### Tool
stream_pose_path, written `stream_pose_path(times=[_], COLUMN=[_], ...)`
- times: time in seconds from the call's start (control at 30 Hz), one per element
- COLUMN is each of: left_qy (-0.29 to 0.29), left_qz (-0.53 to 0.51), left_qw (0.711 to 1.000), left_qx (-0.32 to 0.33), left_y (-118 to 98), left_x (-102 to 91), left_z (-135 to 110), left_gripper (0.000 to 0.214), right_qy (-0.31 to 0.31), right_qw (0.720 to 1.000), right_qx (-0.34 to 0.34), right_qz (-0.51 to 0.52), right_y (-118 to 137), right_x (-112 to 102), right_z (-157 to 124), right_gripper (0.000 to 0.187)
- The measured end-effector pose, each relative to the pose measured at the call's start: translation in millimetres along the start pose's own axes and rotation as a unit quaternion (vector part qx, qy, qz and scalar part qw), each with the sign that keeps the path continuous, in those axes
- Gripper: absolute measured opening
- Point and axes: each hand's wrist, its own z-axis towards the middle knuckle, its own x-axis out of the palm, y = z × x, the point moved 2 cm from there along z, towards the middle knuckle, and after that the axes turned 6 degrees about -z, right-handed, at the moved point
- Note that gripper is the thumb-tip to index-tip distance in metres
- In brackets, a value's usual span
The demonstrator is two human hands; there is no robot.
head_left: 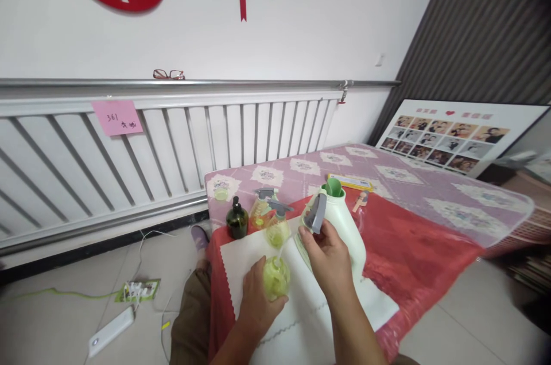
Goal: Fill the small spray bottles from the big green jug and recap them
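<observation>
The left hand [257, 301] is curled partway shut round a small yellow-green bottle [276, 279], fingers on one side and thumb on the other; the bottle is topless and sits over the white cloth [310, 303], though whether its base touches the cloth is hidden; the right hand [332, 257] is nearly closed, pinching a grey spray head [317, 214] between thumb and fingers above and to the right of the bottle; a thin pale tube [282, 248] slants from the spray head towards the bottle's mouth, and whether its tip is inside is too blurred to tell; just behind the bottle stands a yellow-green sprayer [278, 231] with its grey head on, and a second sprayer [260, 214] is partly hidden behind that; a dark pump bottle [237, 220] stands upright to their left, with a pale disc [221, 194] lying beyond it; a large pale green jug [349, 233] stands behind the right hand, a green cup [334, 186] in its mouth; a yellow box [350, 182] lies behind the jug; the white cloth lies over a red sheet [404, 244], itself spread on a purple patterned tablecloth [307, 182]; beyond the table, a white radiator [262, 134] bears a pink note [117, 117].
</observation>
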Motion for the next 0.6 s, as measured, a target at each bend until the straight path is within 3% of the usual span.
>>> stream_pose_path(times=[0.23, 0.43, 0.6], left_qy=[0.002, 0.007, 0.009], left_qz=[0.000, 0.000, 0.004], left_qw=[1.000, 1.000, 1.000], left_qx=[-0.007, -0.010, -0.015], left_y=[-2, -4, -4], left_x=[-0.6, -1.6, -0.6], left_z=[0, 1, 1], left_gripper=[0.087, 0.087, 0.089], right_qy=[0.024, 0.166, 0.254], right_qw=[0.999, 0.977, 0.957], right_qx=[-0.038, -0.040, -0.011], right_qz=[-0.017, -0.126, -0.138], right_y=[5, 2, -6], right_x=[1, 14, 25], right_z=[5, 3, -5], right_gripper=[0.033, 0.030, 0.023])
